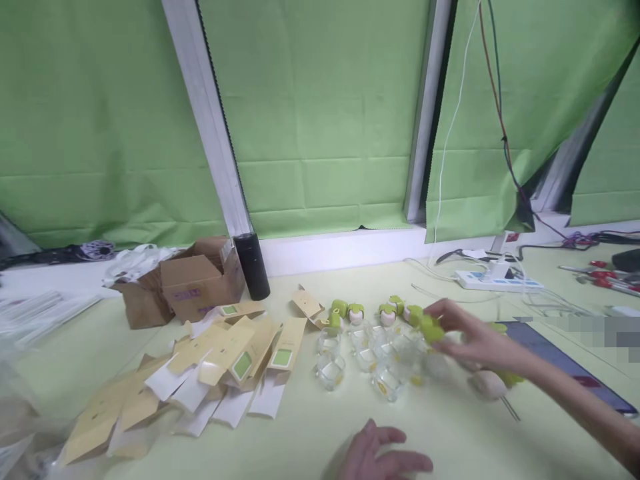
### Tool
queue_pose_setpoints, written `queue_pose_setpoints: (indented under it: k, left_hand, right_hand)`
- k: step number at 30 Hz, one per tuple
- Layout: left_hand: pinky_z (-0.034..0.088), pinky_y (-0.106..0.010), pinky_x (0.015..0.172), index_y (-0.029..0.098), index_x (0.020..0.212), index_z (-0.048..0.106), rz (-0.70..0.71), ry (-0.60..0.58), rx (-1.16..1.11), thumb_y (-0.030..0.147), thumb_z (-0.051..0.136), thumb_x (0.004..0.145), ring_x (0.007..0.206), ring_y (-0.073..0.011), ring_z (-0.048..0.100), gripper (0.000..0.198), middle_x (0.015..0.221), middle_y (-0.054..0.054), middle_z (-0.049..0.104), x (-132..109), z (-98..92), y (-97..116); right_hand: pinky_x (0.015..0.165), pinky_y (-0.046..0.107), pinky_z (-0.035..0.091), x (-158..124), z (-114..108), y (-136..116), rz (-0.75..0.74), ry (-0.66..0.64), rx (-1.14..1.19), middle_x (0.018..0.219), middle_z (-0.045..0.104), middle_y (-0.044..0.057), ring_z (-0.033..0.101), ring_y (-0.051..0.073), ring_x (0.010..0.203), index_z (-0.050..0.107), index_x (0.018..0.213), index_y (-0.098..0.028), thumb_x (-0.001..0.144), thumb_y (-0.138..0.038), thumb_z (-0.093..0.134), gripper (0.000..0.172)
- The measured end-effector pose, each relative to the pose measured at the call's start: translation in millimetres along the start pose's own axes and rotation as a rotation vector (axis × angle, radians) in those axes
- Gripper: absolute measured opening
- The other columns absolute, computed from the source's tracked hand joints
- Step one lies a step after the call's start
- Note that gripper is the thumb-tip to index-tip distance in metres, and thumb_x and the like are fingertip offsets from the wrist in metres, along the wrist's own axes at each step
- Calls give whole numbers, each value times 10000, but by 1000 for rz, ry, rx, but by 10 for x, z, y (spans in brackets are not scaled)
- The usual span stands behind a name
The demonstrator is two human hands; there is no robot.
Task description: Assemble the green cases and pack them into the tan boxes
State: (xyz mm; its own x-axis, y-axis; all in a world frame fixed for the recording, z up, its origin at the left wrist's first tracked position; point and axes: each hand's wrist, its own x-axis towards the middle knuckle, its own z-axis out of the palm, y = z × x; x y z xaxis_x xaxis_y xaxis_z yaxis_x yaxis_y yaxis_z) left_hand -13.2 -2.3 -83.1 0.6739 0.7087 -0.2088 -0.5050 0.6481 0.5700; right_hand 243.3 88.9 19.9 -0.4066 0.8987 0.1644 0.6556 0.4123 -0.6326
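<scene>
My right hand [465,339] reaches in from the right, thumb and fingers closed around a small green cap-like piece [431,329], slightly blurred. Close beside that hand are several green-and-white pieces [387,313] and clear plastic cups [389,381], some with yellow spots. Under the right wrist lies a rounded whitish piece [487,385] with two thin metal prongs, partly covered by the arm. My left hand [383,457] is at the bottom edge, fingers spread, holding nothing, nearest to the clear cups.
Flattened yellow cartons [243,350] are piled on the left of the table. Behind them stand an opened cardboard box [200,283] and a black cylinder [253,267]. A dark flat tablet-like panel [565,363] lies right, with a white power strip [495,281] behind it.
</scene>
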Motion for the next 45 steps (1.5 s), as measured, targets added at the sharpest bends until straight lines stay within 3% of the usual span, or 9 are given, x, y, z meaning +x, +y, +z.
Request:
queue_pose_setpoints:
  k: [4,6,11,14,18,25,32,38,45]
  left_hand:
    - [359,-295,581,174,943,582,15,87,-90,742,546,642,613,-209,609,644,841,-105,679,37,113,-67]
    - [312,-267,504,193,890,599,28,142,-114,674,570,692,564,-170,561,521,747,-66,639,34,156,-78]
    - [387,-263,578,214,995,517,127,170,-128,440,714,682,606,-143,577,435,837,-69,654,-78,295,11]
    - [417,-325,750,209,1051,454,117,152,-168,324,688,708,740,-187,638,430,900,-96,661,-141,362,64]
    - [418,-333,648,230,1014,414,36,108,-179,309,583,725,706,-228,662,345,910,-100,666,-159,373,57]
    - [405,-316,642,235,913,351,68,133,-133,356,542,825,733,-254,688,243,940,-102,659,-173,402,32]
    - [401,-333,637,175,1052,459,88,198,-212,294,550,779,651,-229,649,312,790,-75,647,-163,399,28]
    - [390,-296,653,134,971,586,133,188,-230,513,439,870,721,-185,586,419,835,-82,632,-133,436,21]
    - [358,-274,775,135,1036,618,178,187,-232,432,477,881,778,-149,508,364,896,-46,597,-108,456,29]
  right_hand:
    - [896,369,505,-423,521,-631,-381,-278,120,1150,593,36,581,212,1061,480,1229,-295,768,-145,588,496]
    - [910,346,503,-542,640,-693,-412,-232,78,1214,565,60,558,221,1109,391,1318,-284,761,-160,602,608]
    - [690,422,549,-446,550,-145,26,249,-259,942,661,93,655,256,801,546,1039,-216,873,-396,457,261]
    - [536,387,515,-332,503,176,306,253,-420,813,687,92,655,274,684,551,885,-221,864,-500,424,308]
    - [528,330,507,-343,539,307,378,166,-321,810,707,72,657,231,640,509,914,-232,842,-511,431,298]
    - [680,409,500,-496,576,352,162,129,-520,906,687,94,652,297,795,604,958,-216,724,-411,578,306]
    - [711,352,528,-623,444,-95,55,328,-167,1061,629,72,614,269,943,538,1081,-267,791,-472,595,360]
    - [868,295,494,-492,720,-742,-212,-29,202,1138,588,18,562,189,1057,441,1213,-334,848,-225,570,402]
    - [907,363,459,-442,1001,-780,-402,-162,106,1164,547,76,514,209,1074,288,1386,-286,853,-110,471,591]
